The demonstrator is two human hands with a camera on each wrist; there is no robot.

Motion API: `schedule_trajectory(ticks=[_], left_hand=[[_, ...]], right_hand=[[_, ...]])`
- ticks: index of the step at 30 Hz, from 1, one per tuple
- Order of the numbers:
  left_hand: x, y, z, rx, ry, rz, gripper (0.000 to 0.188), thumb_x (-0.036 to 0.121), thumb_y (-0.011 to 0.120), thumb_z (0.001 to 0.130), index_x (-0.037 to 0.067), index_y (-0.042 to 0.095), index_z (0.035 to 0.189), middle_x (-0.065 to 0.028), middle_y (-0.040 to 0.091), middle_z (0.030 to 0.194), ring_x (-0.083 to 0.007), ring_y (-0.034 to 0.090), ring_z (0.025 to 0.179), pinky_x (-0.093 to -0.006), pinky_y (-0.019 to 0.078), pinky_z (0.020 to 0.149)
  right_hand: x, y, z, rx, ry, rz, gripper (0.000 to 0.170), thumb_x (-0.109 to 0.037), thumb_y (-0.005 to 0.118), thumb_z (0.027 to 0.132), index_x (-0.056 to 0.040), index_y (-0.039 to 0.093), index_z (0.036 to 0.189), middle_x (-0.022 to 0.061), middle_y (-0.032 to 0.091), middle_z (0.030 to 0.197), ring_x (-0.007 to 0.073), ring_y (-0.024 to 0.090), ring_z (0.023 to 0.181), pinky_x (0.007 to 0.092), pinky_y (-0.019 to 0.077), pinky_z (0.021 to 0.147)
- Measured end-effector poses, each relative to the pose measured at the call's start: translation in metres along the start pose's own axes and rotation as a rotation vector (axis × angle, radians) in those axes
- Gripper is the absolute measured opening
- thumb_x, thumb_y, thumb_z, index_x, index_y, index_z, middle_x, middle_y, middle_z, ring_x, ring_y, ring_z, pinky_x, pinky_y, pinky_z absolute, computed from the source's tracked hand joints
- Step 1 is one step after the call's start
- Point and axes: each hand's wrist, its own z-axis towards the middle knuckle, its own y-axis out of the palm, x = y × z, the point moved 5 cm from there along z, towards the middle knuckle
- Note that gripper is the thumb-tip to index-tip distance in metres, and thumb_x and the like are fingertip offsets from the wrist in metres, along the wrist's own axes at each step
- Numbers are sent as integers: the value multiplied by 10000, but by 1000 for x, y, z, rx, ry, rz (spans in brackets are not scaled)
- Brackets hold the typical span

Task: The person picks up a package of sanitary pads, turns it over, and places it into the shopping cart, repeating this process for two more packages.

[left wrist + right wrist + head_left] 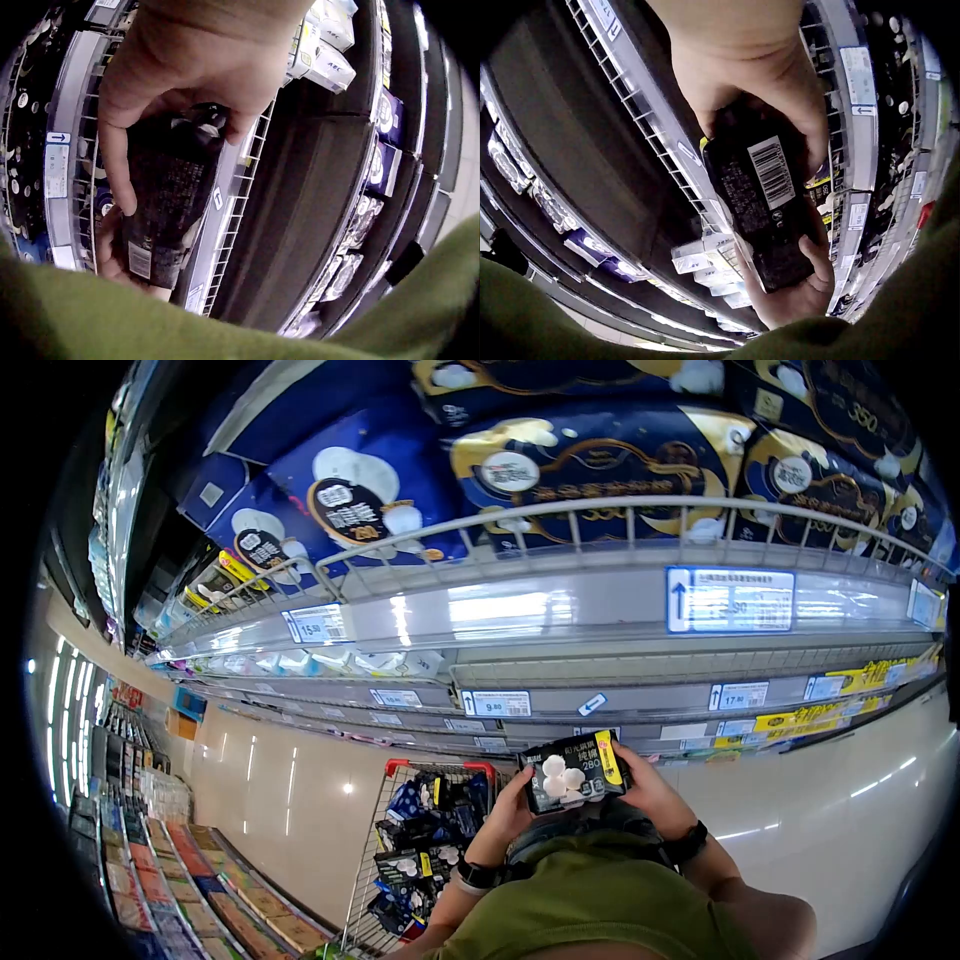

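Note:
A black package (572, 772) with white round shapes and a yellow strip is held level in front of the green shirt. The left hand (512, 808) grips its left end and the right hand (645, 790) its right end. In the left wrist view the left hand (195, 67) curls fingers and thumb round the package (161, 195), whose dark printed side shows. The right wrist view has the right hand (754, 82) round one end of the package (761, 202), with a barcode facing the camera; the other hand (802, 292) supports the far end.
A shopping cart (395, 768) with several dark packages stands beside the person. Ahead is a shelf rail (480, 610) with a wire guard and price tags, large blue packages (600, 460) above it. Product rows (200, 880) lie at lower left.

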Motion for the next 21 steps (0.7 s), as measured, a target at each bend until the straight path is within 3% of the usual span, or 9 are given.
schedule_trajectory(ticks=[3,7,13,15,16,19,20,21], left_hand=[[-7,10,0,67,-10,38,409,303,407,820,44,366,1134,-93,454,1102,-225,456,997,-370,374,826],[-23,23,7,130,-2,83,407,301,417,816,44,372,1127,-89,460,1090,-218,463,985,-363,380,821],[-46,62,20,25,-35,119,417,308,420,813,24,372,1116,-108,460,1083,-221,458,992,-358,373,832],[-57,67,30,-55,-64,109,424,310,419,814,22,365,1121,-109,455,1090,-224,453,998,-357,364,841],[-60,71,33,-66,-73,113,420,305,406,821,13,361,1120,-112,452,1095,-224,448,1004,-355,356,850],[-69,77,42,-107,-73,116,415,258,402,831,105,257,1189,-83,394,1140,-222,422,1033,-383,386,818],[-73,74,46,-146,-119,95,486,230,418,825,171,154,1229,-73,350,1167,-229,409,1044,-414,412,778],[-75,77,47,-148,-122,98,486,230,418,825,171,154,1229,-73,350,1167,-229,409,1044,-414,412,778]], right_hand=[[10,-23,7,-86,154,221,360,-291,442,812,-19,460,1046,104,544,962,186,543,855,296,444,728],[5,-45,-3,-83,132,274,350,-286,442,813,-20,465,1039,100,545,959,180,541,855,288,440,733],[-12,-73,-33,-74,13,336,372,-275,414,828,-20,395,1099,103,509,1021,179,528,883,292,426,767],[-11,-93,-37,34,-151,205,329,-276,416,824,-28,467,1036,93,541,969,185,529,870,305,418,768],[-19,-83,-50,-117,-20,393,334,-282,410,826,-30,464,1038,92,538,977,181,525,879,306,413,775],[-24,-99,-59,-61,-86,371,341,-293,401,827,-40,462,1048,97,522,1014,195,514,904,329,407,782],[-26,-100,-61,-56,-88,372,341,-293,401,827,-40,462,1048,97,522,1014,195,514,904,329,407,782],[-28,-102,-63,-27,-99,374,354,-301,399,826,-42,455,1061,100,515,1025,201,506,918,341,399,794]])
